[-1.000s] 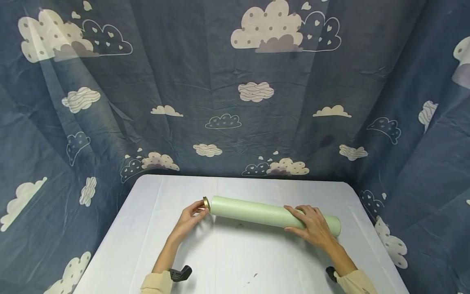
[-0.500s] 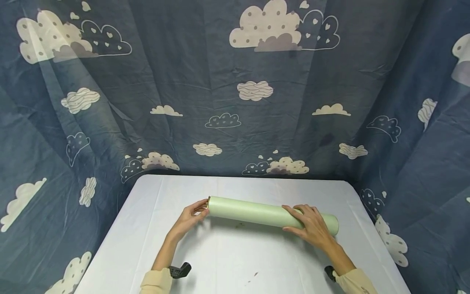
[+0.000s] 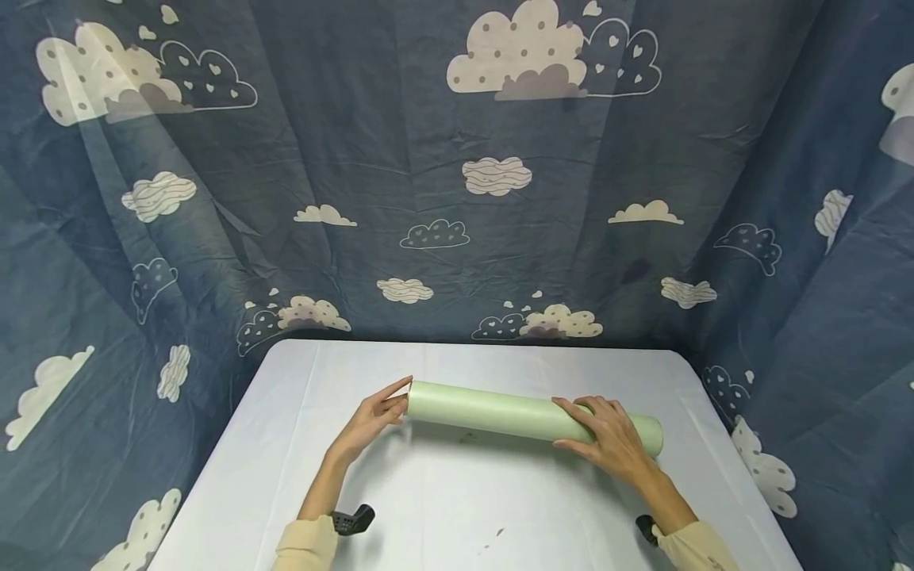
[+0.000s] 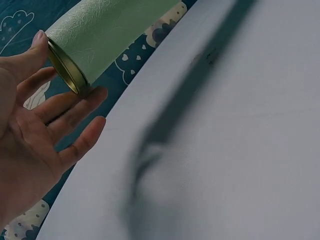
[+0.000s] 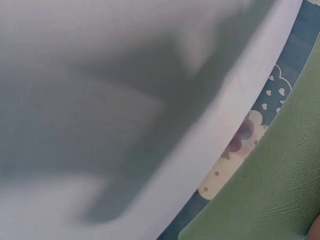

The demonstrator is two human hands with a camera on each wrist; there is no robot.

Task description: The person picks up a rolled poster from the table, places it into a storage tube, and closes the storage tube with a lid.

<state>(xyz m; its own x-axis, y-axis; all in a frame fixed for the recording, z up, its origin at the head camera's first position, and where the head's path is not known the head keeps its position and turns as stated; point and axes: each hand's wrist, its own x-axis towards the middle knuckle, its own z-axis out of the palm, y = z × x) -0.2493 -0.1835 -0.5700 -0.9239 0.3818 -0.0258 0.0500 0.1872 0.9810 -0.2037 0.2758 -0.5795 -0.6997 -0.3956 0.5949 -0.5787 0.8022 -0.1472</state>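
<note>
A long pale green tube (image 3: 485, 410) lies crosswise between my hands, raised off the table, its right end slightly lower in the head view. My right hand (image 3: 610, 440) grips it from above near the right end, thumb on the near side. At the left end, a gold metal lid (image 4: 75, 75) sits against the tube's mouth in the left wrist view. My left hand (image 3: 366, 428) touches the lid's rim with spread, fairly straight fingers. Textured green tube wall (image 5: 270, 180) fills the right wrist view's lower right corner, where only a sliver of hand shows.
A white-covered table (image 3: 457, 500) lies below, with the tube's shadow and a few small dark marks on it. Dark blue cloud-patterned curtains (image 3: 400, 182) hang behind and at both sides. A black wrist camera (image 3: 354, 520) sits at my left cuff.
One second ago my left hand pinched the gold lid just off the tube's end. The lid then moved right onto the end, and my left fingers have since straightened. My right hand keeps its grip.
</note>
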